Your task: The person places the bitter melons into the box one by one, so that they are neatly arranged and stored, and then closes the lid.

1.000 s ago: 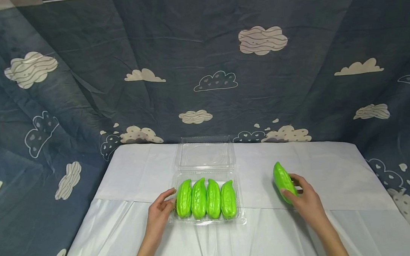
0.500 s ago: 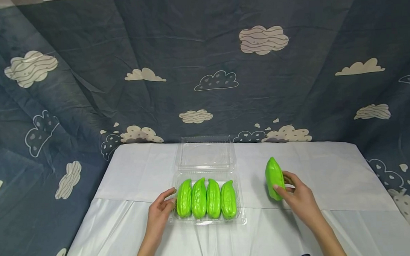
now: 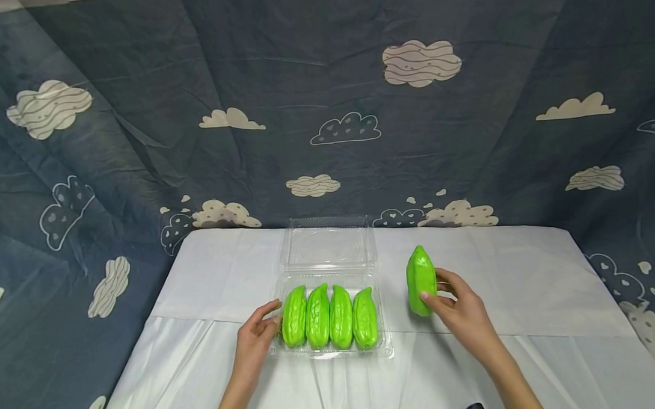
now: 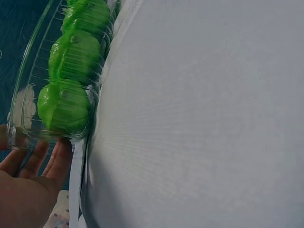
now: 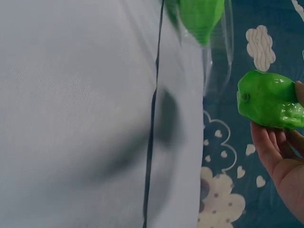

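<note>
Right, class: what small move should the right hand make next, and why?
Probably carry the green vegetable left, over the clear container: the right hand grips it aloft, the lid stands open, four matching vegetables lie inside, and the left hand touches the container's side.

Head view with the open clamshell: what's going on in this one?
A person's right hand holds a green bitter melon up off the white cloth, to the right of a clear plastic clamshell. The left hand touches the clamshell's left side. Four matching melons lie side by side in it, with its lid open behind them. The held one is outside it.
</note>
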Demonstrator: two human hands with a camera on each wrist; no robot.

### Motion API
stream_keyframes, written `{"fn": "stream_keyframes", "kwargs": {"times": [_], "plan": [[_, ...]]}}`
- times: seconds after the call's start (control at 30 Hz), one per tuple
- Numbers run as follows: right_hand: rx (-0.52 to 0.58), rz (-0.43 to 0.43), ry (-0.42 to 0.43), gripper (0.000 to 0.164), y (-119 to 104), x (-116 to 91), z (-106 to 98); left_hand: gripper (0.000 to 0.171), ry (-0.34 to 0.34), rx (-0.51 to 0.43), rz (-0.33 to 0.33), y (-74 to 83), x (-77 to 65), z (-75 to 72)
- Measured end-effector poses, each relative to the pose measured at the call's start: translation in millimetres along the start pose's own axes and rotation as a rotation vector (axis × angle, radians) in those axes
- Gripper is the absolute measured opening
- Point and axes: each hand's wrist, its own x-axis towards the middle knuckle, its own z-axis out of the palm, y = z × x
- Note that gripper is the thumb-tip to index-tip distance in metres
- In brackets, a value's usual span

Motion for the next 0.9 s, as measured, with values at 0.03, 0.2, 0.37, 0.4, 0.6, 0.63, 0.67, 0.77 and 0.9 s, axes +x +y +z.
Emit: {"fn": "stream_keyframes", "kwargs": {"times": [0.03, 0.2, 0.37, 0.4, 0.6, 0.63, 0.67, 0.77, 0.9], "plan": [[0.006, -0.013, -0.001, 0.068, -1, 0, 1, 0.038, 0.000, 0.001, -0.002, 0.0, 0.0, 0.0], [0.062, -0.062, -0.016, 0.067, -9, -2, 7, 0.038, -0.001, 0.013, -0.011, -1.2, 0.4, -0.9], [0.112, -0.076, -0.018, 0.065, -16, -3, 15, 0.038, -0.004, 0.017, 0.000, -2.1, 1.1, -1.1], [0.127, -0.079, -0.020, 0.065, -17, -3, 17, 0.038, -0.005, 0.016, 0.002, -2.1, 1.0, -1.2], [0.211, -0.096, -0.049, 0.063, -21, -4, 28, 0.039, -0.005, 0.006, 0.005, -1.3, 0.3, -0.5], [0.221, -0.099, -0.054, 0.063, -22, -5, 30, 0.039, -0.005, 0.004, 0.005, -1.0, 0.1, -0.4], [0.231, -0.101, -0.059, 0.062, -22, -5, 32, 0.039, -0.005, 0.003, 0.004, -0.5, -0.1, -0.2], [0.247, -0.098, -0.070, 0.061, -25, -6, 39, 0.039, -0.003, 0.003, 0.002, 0.6, -0.5, 0.0], [0.279, -0.080, -0.086, 0.058, -28, -7, 48, 0.039, 0.001, 0.008, -0.001, 1.5, -0.7, 0.5]]}}
